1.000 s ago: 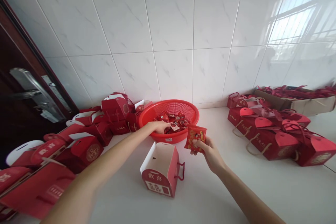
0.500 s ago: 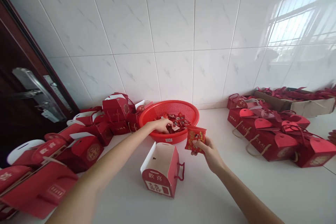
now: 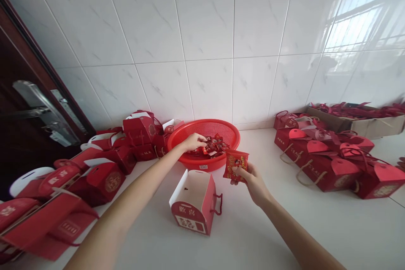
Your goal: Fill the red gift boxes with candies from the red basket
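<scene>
- Right hand (image 3: pixel 251 179): I saw it closed in a pinch, thumb on the front of the packet (image 3: pixel 236 164), fingers behind.
- Packet, one, red with yellow print: held over the worktop (image 3: pixel 247 232), just beyond the right front rim of the basket (image 3: pixel 193 163). I judged it light, its film thin and slick, its contents perhaps crushable; a gentle hold at a corner or edge, as shown, seemed best.
- Left hand (image 3: pixel 193 141): over the left part of the basket, fingers bent, tips near the thumb. I could not tell whether anything was between them.
- Sweets (image 3: pixel 217 147), wrapped, red, many: loose in the basket. I rated them small, light and slippery, best taken by the wrapper's edge between fingertips.
- Basket: red, mesh-sided, set between the worktop's two groups of boxes; likely stiff plastic, to be gripped by the rim.
- Box (image 3: pixel 193 213), one, red, top open: on the worktop in front of the basket, cord handle at its right side. I took it for light card, easily dented, to be steadied by its walls.
- More boxes: a cluster to the left (image 3: pixel 109 183), rows to the right (image 3: pixel 335 175).
</scene>
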Tool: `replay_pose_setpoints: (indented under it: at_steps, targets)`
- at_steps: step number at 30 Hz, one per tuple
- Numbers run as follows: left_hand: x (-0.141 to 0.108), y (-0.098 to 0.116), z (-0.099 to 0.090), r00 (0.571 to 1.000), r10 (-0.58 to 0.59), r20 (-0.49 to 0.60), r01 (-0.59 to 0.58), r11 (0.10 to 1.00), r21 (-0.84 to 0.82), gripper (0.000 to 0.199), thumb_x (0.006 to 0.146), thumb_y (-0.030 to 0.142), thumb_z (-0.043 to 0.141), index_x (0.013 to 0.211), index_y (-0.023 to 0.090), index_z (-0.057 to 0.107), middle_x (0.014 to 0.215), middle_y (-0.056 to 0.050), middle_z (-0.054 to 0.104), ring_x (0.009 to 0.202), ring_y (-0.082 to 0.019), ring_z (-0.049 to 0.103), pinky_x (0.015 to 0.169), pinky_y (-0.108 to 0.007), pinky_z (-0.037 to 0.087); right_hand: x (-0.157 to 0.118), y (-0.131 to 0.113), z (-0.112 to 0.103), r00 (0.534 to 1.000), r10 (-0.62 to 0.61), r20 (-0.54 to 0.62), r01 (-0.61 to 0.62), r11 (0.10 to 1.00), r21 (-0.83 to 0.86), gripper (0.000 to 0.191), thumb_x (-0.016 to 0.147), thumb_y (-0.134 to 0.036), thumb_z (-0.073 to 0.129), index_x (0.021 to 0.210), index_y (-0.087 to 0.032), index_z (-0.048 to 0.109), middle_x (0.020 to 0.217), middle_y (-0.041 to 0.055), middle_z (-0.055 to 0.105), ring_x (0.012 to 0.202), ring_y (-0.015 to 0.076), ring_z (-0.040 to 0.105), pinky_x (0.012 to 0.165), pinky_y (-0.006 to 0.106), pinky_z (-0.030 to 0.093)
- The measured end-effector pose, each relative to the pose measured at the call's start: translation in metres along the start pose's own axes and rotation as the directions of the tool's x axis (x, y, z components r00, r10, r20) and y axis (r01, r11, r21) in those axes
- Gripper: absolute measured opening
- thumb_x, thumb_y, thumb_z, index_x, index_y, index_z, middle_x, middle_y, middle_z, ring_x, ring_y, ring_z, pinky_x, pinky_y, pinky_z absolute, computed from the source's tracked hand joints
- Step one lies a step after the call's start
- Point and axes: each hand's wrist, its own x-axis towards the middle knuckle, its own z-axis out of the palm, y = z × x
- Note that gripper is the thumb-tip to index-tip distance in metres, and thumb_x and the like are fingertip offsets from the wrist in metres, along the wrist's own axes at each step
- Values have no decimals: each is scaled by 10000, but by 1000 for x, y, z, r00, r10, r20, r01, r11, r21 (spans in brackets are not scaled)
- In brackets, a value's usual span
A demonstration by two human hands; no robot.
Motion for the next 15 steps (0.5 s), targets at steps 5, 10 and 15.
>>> replay_pose_setpoints:
  at_steps: [5, 10, 15]
  targets:
    - [2, -2, 0, 999, -22, -37, 21, 999, -27, 293, 657, 296, 683, 886, 130, 757, 773, -58, 734, 588, -150, 592, 509, -234, 424, 0, 0, 0, 1000, 6, 0, -6, 1000, -3, 283, 712, -422, 725, 778, -170, 614, 727, 50, 697, 560, 157, 598, 577, 313, 471]
    - [2, -1, 0, 997, -43, -70, 39, 997, -61, 356, 669, 320, 714, 972, 136, 747, 927, -101, 751, 663, -161, 629, 508, -219, 431, -1, 0, 0, 1000, 3, 8, -3, 1000, 3, 278, 717, -417, 726, 782, -165, 629, 718, 46, 698, 558, 155, 598, 583, 311, 477]
    - [-2, 0, 0, 993, -106, -53, 102, 992, -73, 299, 731, 398, 676, 873, 141, 732, 738, -60, 714, 494, -114, 513, 410, -206, 329, -1, 0, 0, 1000, 12, -3, -12, 1000, -1, 280, 713, -414, 727, 788, -168, 615, 715, 39, 688, 556, 155, 599, 584, 311, 474]
